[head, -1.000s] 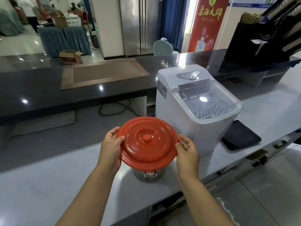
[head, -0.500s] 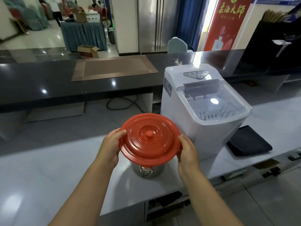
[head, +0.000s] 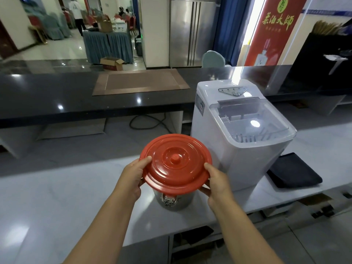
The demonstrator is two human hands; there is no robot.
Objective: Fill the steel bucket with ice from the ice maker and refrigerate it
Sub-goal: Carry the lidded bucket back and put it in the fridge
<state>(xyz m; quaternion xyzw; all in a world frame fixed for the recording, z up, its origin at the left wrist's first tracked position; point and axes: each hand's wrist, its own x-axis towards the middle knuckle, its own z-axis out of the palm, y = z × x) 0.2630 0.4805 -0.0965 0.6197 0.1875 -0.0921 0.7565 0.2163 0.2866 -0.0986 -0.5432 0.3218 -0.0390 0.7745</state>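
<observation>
A steel bucket [head: 174,201] stands on the white counter [head: 57,206], mostly hidden under a round red lid [head: 176,163]. My left hand [head: 134,173] grips the lid's left rim and my right hand [head: 216,180] grips its right rim. The lid is tilted, its far edge higher than its near edge. Whether it touches the bucket's rim cannot be told. The white ice maker [head: 238,130] sits just right of the bucket, with its clear lid down. A tall steel refrigerator [head: 192,31] stands at the back of the room.
A folded dark cloth [head: 294,171] lies right of the ice maker. A black raised counter [head: 57,100] with a brown mat [head: 140,82] runs behind. A red banner [head: 272,31] and dark rack [head: 323,60] stand at the right. People move at the far left.
The view has swung left and tilted up slightly. The red lid sits a little more tilted over the bucket; both hands keep the same hold on its rim.
</observation>
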